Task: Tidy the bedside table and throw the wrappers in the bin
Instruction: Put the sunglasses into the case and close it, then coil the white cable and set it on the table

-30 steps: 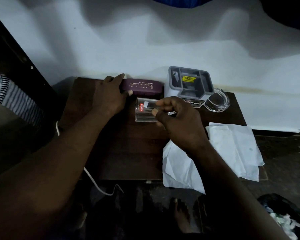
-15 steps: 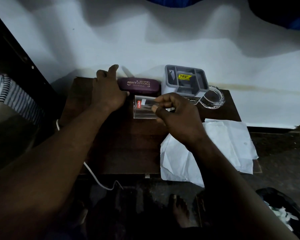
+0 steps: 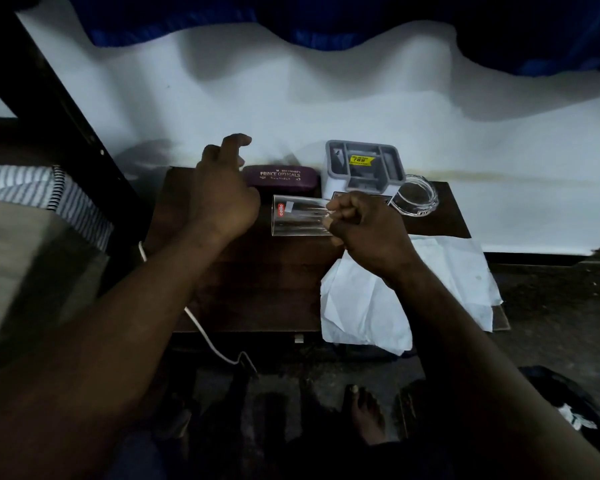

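On the table [image 3: 257, 289], the right hand [image 3: 368, 230] grips 1 clear glass [image 3: 297, 220] by its right end, fingers curled round it. The glass is on its side over the table's middle rear, mouth to the left, with a red sticker near that end. I cannot tell whether it touches the table.

The left hand [image 3: 222, 199] is over the table's left rear. It holds nothing, with its fingers loosely curled and the forefinger raised.

A purple case [image 3: 279, 178] lies along the table's back edge. A grey organiser [image 3: 361, 144] stands right of it, and a glass dish [image 3: 426, 199] sits at the back right corner. White paper [image 3: 458, 271] covers the table's right front and hangs over the edge. A white cable [image 3: 205, 336] trails off the front left. The bin [image 3: 548, 379] stands on the floor off the table's right front, with wrappers [image 3: 574, 414] inside.
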A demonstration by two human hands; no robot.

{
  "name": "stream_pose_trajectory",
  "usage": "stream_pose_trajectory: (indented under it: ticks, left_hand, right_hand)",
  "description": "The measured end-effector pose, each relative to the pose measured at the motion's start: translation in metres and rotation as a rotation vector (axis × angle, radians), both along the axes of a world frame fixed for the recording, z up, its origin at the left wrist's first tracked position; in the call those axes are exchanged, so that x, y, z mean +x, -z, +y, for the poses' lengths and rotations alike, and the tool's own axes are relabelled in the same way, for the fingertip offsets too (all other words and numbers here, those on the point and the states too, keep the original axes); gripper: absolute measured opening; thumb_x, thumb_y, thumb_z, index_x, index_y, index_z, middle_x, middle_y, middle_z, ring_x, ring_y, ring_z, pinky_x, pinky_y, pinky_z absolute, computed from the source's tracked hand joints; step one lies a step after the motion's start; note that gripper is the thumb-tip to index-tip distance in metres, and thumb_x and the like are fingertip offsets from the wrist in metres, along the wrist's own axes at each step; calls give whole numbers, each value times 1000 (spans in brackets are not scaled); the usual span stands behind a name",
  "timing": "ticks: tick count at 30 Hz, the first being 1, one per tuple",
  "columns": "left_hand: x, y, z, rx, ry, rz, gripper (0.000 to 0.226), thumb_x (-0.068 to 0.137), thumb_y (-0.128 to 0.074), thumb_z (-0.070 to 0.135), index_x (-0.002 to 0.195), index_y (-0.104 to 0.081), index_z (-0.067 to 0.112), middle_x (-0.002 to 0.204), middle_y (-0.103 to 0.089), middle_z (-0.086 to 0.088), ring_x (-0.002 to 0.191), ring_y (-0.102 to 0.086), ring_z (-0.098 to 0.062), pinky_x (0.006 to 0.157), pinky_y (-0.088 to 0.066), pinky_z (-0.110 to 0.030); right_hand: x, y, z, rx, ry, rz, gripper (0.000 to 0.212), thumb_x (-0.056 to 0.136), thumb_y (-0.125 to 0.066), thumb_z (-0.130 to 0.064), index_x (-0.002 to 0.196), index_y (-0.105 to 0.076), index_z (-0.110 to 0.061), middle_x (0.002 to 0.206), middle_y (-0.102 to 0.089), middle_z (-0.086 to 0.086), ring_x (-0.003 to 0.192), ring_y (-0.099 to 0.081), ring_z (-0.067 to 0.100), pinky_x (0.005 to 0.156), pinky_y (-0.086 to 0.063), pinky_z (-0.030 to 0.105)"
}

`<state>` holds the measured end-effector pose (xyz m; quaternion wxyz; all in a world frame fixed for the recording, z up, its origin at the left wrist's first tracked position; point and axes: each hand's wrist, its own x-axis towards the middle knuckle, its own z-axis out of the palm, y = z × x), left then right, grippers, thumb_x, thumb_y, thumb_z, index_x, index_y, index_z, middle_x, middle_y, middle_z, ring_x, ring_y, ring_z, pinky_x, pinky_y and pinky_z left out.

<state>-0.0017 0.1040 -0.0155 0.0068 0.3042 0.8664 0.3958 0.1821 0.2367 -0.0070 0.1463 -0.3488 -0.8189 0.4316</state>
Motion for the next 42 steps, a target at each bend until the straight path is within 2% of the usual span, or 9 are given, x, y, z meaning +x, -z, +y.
stream_pose_trajectory:
  ticks: [5,9,13,18,23,28,33,38,42]
  left_hand:
    - [29,-9,-11,55,64,8,63,72,-60,1,132,-56,21,111,-63,-7,93,-60,-22,81,-46,-28]
    - [70,-5,-27,55,125,-85,55,77,-72,3,126,-58,23,103,-62,4,86,-62,-13,79,-52,-29]
    - [104,2,-31,14,236,-159,54,78,-77,8,125,-60,25,100,-63,7,92,-62,-13,82,-51,-29]
    - [104,8,-6,-68,282,-121,51,79,-73,10,126,-59,25,121,-66,0,110,-63,-20,90,-49,-28]
    - [95,9,19,-190,360,-55,57,75,-66,8,127,-54,27,123,-66,-5,109,-66,-27,92,-56,-44]
    - [96,16,23,-428,478,-25,44,82,-70,18,124,-62,25,119,-68,-2,108,-65,-26,91,-55,-41]
    - [102,31,25,-618,495,-27,42,86,-73,40,122,-64,20,118,-67,-4,105,-65,-24,86,-55,-38]
    - [109,36,35,-624,422,-83,45,84,-76,52,112,-68,18,111,-67,-2,100,-64,-23,75,-46,-33]
    - [114,42,43,-611,380,-139,42,80,-77,56,99,-70,19,105,-69,-1,95,-65,-22,75,-48,-34]
  right_hand:
    - [6,-5,-4,30,-53,-19,19,83,-73,-28,101,-72,-23,87,-75,-8,84,-73,17,92,-58,48]
    - [17,-5,-6,56,-109,-73,14,88,-75,-18,101,-72,-22,89,-76,-9,79,-70,10,93,-57,41]
    - [22,-5,-12,182,-226,-139,18,88,-73,-19,106,-73,-20,94,-77,-3,91,-73,20,93,-55,41]
    - [32,4,-11,324,-313,-164,30,88,-74,-13,118,-68,-15,104,-76,6,93,-72,34,88,-55,46]
    - [49,6,12,230,-262,-262,25,88,-76,-14,112,-70,-16,97,-78,2,94,-72,25,90,-57,46]
    - [71,-3,42,227,-254,-373,24,91,-72,-10,115,-72,-9,101,-75,5,93,-67,22,97,-54,43]
    - [87,1,55,201,-203,-422,26,90,-76,-13,116,-72,-15,111,-77,4,88,-61,13,84,-46,26]
    - [89,0,51,139,-236,-461,33,88,-67,-3,120,-72,-12,120,-74,9,96,-59,16,89,-45,29]
    - [95,0,58,103,-143,-454,26,90,-65,-5,111,-75,-17,112,-75,7,102,-71,25,89,-55,35]
